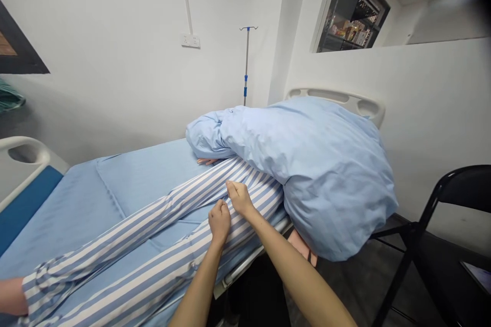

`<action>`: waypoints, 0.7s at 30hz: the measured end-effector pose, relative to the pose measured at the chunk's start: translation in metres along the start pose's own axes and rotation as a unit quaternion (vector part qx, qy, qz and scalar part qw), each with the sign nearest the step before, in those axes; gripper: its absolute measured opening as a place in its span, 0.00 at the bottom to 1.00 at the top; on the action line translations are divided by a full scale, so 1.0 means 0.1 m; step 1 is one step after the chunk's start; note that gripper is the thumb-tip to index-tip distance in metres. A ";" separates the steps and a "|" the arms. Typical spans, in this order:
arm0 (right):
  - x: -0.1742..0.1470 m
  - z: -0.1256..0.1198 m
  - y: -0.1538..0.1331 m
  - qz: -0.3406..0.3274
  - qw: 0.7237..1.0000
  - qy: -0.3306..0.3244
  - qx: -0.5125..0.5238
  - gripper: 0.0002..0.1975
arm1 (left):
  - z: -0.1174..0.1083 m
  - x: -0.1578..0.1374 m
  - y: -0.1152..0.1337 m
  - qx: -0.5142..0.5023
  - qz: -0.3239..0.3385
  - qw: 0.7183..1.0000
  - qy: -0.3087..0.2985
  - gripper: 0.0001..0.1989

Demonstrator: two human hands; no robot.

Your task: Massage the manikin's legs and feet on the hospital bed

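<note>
Striped trousers: they lie on the blue bed sheet (pixel 126 179), with someone's legs in them. The trousers (pixel 174 265) have blue and white stripes that run along the legs.
Which way they point: the long way goes slantwise along the bed. The ankle ends point to the bottom left, and the hip end points up and right, to the headboard (pixel 378 112). The two legs spread a little, with sheet in between.
Left hand (pixel 220 220): curled up in a fist over the near thigh. I cannot tell if it has hold of any cloth.
Right hand (pixel 238 197): also curled in a fist, just beside the left one and a bit higher up. I cannot see inside it.
Tucked away: the light blue quilt (pixel 330 163) hides the top of the trousers and most of the body. Some fingers (pixel 207 161) peek out on the far side.
Cut off: the bare ankle (pixel 11 296) runs out at the left edge. The near trouser leg runs out at the bottom.
Hard to see: the drip stand (pixel 246 56) has its foot behind the quilt.
</note>
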State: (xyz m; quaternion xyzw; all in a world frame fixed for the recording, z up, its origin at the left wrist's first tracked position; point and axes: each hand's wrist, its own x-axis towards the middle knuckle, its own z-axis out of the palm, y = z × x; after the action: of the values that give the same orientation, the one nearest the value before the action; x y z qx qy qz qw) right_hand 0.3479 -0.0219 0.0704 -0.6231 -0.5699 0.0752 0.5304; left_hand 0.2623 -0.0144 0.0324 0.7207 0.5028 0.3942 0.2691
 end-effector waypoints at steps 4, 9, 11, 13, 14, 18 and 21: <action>-0.08 0.03 0.17 0.022 0.996 -0.001 -0.081 0.21 | 0.01 0.00 -0.01 -0.018 0.003 1.000 -0.001 0.10; -0.17 0.09 0.30 0.025 0.994 0.004 -0.109 0.22 | 0.00 0.00 -0.04 -0.061 0.006 0.998 -0.004 0.10; -0.17 0.08 0.29 0.032 0.995 0.014 -0.090 0.22 | -0.01 0.02 -0.01 -0.082 0.001 0.997 0.000 0.09; -0.15 0.07 0.28 0.035 0.996 0.026 -0.073 0.22 | -0.02 0.06 0.06 -0.112 -0.005 0.994 0.002 0.09; -0.15 0.07 0.28 0.035 0.997 0.031 -0.066 0.22 | -0.02 0.09 0.11 -0.132 -0.006 0.991 0.003 0.09; -0.14 0.07 0.30 0.042 0.998 0.042 -0.033 0.21 | 0.05 0.17 0.28 -0.208 0.010 0.978 0.016 0.09; -0.15 0.08 0.34 0.054 0.997 0.049 -0.006 0.20 | 0.15 0.14 0.27 -0.182 -0.008 0.983 0.021 0.09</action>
State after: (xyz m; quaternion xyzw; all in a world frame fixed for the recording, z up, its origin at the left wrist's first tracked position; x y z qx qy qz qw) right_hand 0.3585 -0.0217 0.0341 -0.6593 -0.5088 0.0696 0.5492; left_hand 0.2915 -0.0102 0.0496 0.6469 0.4340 0.4919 0.3888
